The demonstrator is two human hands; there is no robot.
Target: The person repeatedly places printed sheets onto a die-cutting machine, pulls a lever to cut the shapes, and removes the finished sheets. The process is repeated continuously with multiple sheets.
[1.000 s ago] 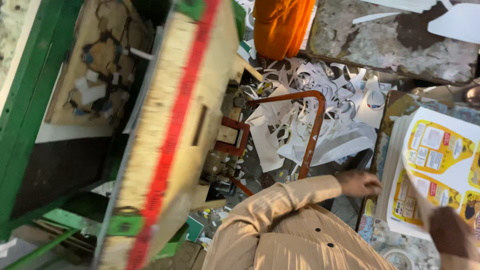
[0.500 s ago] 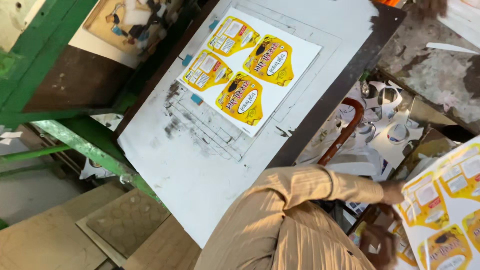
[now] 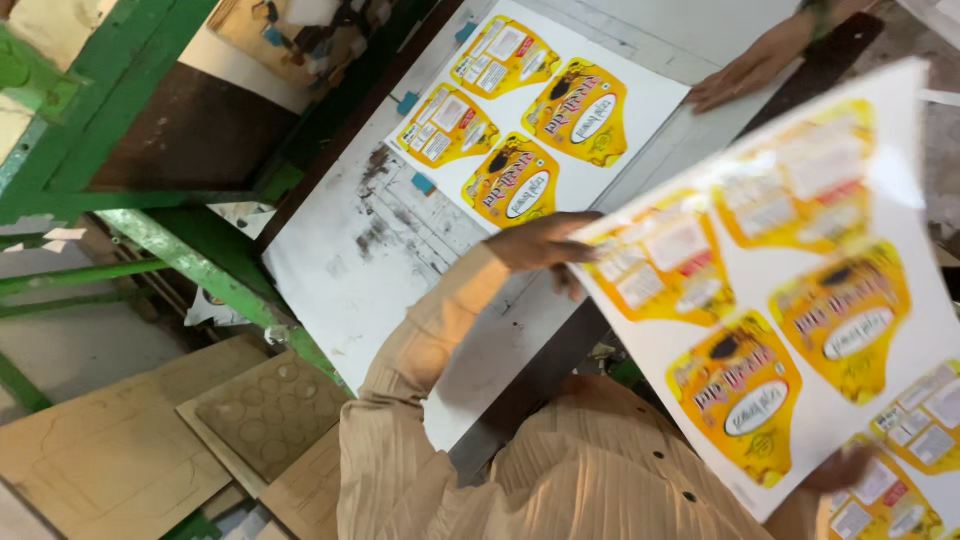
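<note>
Holding printed sheet (image 3: 800, 300) at right, left hand (image 3: 545, 245) pinching its edge, right hand (image 3: 840, 470) grip hidden; next likely needs squaring onto table (image 3: 340, 260).

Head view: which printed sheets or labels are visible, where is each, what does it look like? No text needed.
Held printed sheet: right foreground, lifted and tilted, white with yellow-orange carton-shaped panels; left hand grips its left edge, right hand its lower edge.
Flat printed sheet: on the white board, top centre, white rectangle with four yellow-orange panels; another person's hand touches the board beside it.
</note>
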